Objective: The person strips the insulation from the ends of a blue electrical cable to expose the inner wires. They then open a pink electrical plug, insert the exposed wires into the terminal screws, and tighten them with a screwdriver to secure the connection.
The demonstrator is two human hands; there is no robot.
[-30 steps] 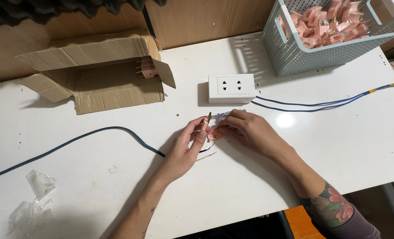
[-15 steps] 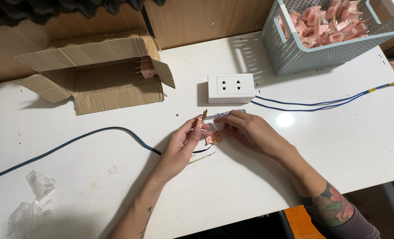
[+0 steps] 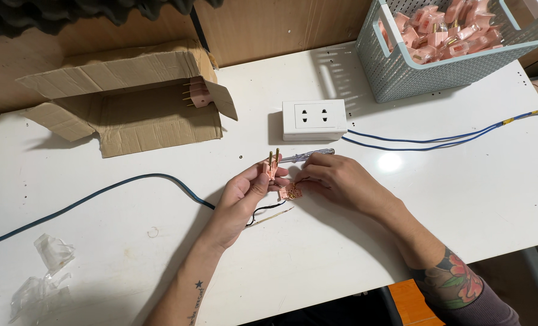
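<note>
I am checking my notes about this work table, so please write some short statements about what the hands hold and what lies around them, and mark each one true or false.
1. The left hand holds a pink plug half with its two brass prongs pointing up. True.
2. The right hand holds a pair of scissors. False: it holds a screwdriver with a clear handle, and a second pink plug piece lies at its fingers.
3. The white socket box stands on the table beyond the hands. True.
4. The mesh basket is empty. False: it holds many pink plugs.
5. The cardboard box lies open on its side. True.
</note>
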